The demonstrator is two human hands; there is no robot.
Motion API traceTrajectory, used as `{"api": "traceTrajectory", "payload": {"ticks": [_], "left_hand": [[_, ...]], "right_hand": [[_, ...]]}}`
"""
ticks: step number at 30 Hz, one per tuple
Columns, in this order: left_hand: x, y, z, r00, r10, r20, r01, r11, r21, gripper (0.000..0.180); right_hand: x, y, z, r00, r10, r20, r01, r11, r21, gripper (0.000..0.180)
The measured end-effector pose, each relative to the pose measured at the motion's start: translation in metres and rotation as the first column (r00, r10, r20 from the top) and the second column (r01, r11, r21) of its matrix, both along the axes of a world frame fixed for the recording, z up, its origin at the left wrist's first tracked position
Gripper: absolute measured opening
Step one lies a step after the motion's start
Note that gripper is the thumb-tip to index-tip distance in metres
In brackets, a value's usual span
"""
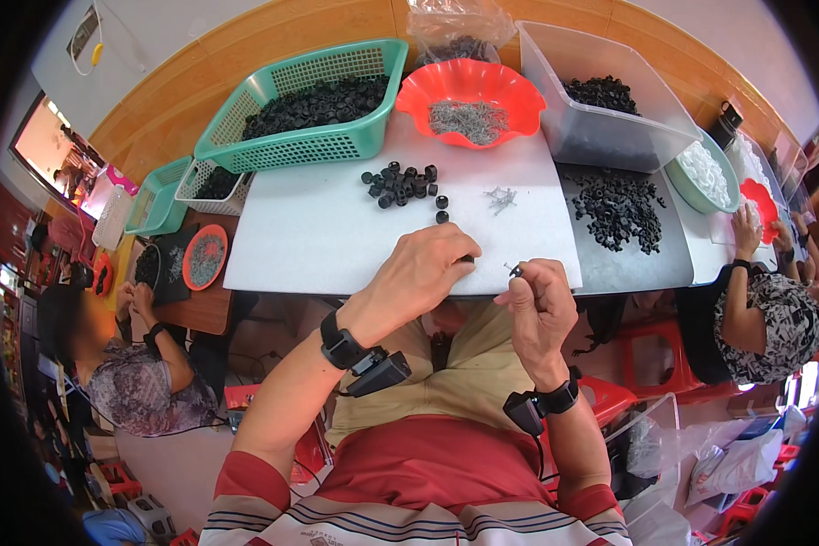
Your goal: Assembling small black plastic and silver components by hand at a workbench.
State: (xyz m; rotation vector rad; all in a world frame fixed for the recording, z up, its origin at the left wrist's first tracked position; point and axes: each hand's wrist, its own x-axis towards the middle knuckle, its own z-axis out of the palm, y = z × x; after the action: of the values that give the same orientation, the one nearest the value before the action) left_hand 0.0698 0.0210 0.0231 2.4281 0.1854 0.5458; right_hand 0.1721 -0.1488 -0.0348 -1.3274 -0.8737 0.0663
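My left hand (420, 259) is closed over the near edge of the white sheet, pinching a black round cap (467, 259) mostly hidden by its fingers. To its right, my right hand (544, 309) pinches a small black part (516, 272) with a thin silver screw (508, 266) sticking out toward the left. The two hands are apart. Beyond my left hand stands a loose group of black caps (399, 185), with a few trailing nearer. A small heap of silver screws (500, 199) lies to the right of them on the white sheet (309, 227).
At the back stand a green basket (337, 144) of black pieces, a red scalloped bowl (414, 91) of screws and a clear plastic bin (601, 141). Small black parts (617, 209) cover a grey board on the right. Co-workers sit at left (136, 382) and right (764, 318).
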Motion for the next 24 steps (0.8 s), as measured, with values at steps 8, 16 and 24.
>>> {"api": "traceTrajectory", "payload": {"ticks": [8, 16, 24], "left_hand": [[-0.003, 0.001, -0.007, 0.996, -0.068, 0.050, 0.064, 0.995, 0.083, 0.014], [-0.009, -0.002, 0.002, 0.996, 0.033, -0.084, -0.075, 0.817, -0.572, 0.012], [-0.022, 0.001, 0.001, 0.999, 0.028, -0.016, -0.027, 0.431, -0.902, 0.020]], "right_hand": [[-0.002, 0.001, -0.002, 1.000, 0.012, -0.015, -0.011, 1.000, 0.027, 0.014], [-0.002, 0.000, 0.000, 1.000, 0.017, -0.004, -0.016, 0.998, 0.058, 0.014], [-0.006, 0.004, 0.004, 0.999, 0.036, 0.014, -0.036, 0.998, 0.045, 0.016]]}}
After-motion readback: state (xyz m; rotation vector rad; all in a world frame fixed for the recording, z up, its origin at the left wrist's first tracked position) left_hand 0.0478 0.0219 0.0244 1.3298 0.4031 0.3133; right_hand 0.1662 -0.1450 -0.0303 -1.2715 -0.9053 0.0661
